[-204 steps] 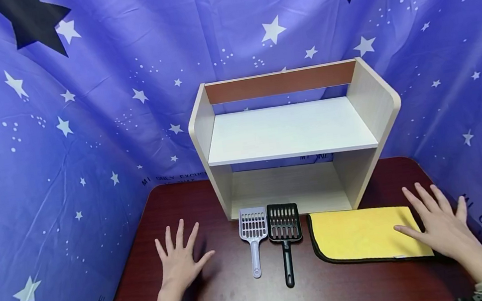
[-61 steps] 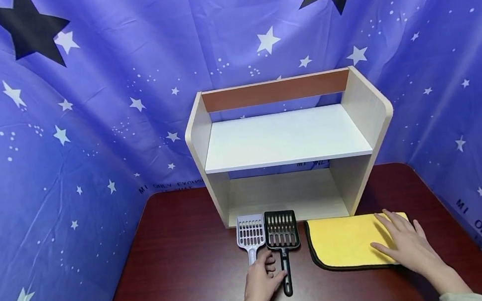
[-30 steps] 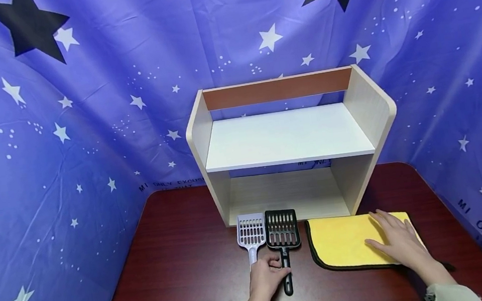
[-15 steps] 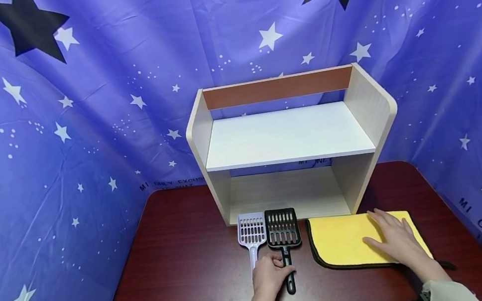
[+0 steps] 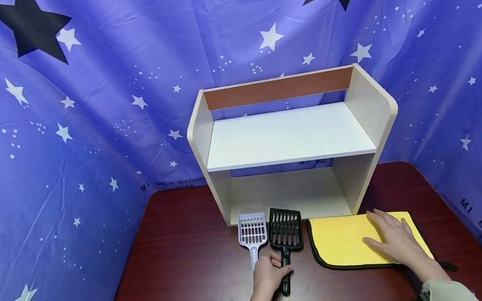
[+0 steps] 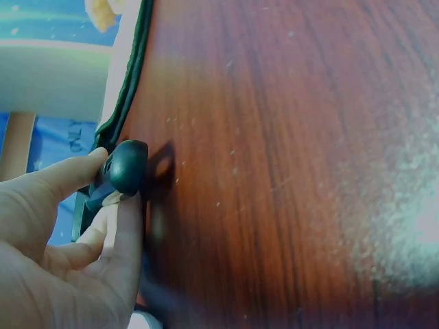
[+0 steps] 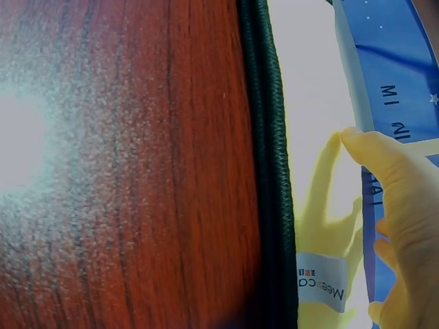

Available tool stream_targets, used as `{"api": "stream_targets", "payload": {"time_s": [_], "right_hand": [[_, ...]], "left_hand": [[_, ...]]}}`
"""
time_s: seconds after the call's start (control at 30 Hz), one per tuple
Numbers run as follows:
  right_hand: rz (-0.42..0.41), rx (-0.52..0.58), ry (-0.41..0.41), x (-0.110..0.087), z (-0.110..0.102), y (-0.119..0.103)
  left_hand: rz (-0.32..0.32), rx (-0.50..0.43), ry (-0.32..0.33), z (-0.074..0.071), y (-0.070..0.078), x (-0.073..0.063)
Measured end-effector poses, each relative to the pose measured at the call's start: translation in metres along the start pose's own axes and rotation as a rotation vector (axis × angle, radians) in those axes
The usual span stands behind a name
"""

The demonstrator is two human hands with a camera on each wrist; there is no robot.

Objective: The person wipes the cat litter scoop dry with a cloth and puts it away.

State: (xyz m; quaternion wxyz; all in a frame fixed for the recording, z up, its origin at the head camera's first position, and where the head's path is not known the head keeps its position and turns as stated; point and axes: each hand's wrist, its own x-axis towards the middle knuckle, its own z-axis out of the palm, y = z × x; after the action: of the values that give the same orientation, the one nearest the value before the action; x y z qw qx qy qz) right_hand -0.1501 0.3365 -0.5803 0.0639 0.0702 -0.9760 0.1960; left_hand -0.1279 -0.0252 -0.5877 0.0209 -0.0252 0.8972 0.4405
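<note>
Black scoop [image 5: 286,246] pinched by its handle [image 5: 286,284] in the left hand [image 5: 266,274]; right hand [image 5: 398,242] rests, fingers loosely spread, on yellow cloth [image 5: 341,243].

The shelf [image 5: 289,135] stands behind scoops [image 5: 253,242] and cloth [image 5: 341,242].

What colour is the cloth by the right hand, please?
The cloth is yellow, clearest in the head view.

The shelf [image 5: 372,96] is pale wood-coloured, its board [image 5: 288,134] white and its top strip [image 5: 278,89] brown. In front of it are a lilac scoop [image 5: 253,245], a black scoop [image 5: 286,247] and a dark-edged yellow cloth [image 5: 342,241]. The table [image 5: 182,258] under the shelf is reddish brown with dark streaks; the curtain [image 5: 148,21] behind the shelf is blue-violet and white-dotted, with white stars [image 5: 271,37] and black stars [image 5: 33,26].
</note>
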Motion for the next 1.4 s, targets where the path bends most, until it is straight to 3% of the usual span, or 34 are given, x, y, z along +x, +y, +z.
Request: {"api": "stream_targets", "payload": {"time_s": [0.27, 0.53, 0.8, 1.1, 1.4], "right_hand": [[-0.026, -0.013, -0.014, 0.006, 0.002, 0.0], [-0.032, -0.044, -0.076, 0.01, -0.001, -0.001], [-0.044, -0.072, -0.094, 0.013, 0.001, 0.0], [-0.055, -0.069, -0.096, 0.017, -0.002, 0.0], [-0.085, -0.087, -0.049, 0.021, 0.002, 0.0]], "left_hand": [[-0.039, -0.285, -0.089, -0.008, -0.009, -0.002], [-0.085, -0.425, -0.137, -0.012, -0.011, -0.004], [-0.112, -0.477, -0.166, -0.018, -0.008, -0.007], [-0.123, -0.499, -0.167, -0.015, -0.012, -0.007], [-0.137, -0.556, -0.19, -0.015, -0.012, -0.009]]}}
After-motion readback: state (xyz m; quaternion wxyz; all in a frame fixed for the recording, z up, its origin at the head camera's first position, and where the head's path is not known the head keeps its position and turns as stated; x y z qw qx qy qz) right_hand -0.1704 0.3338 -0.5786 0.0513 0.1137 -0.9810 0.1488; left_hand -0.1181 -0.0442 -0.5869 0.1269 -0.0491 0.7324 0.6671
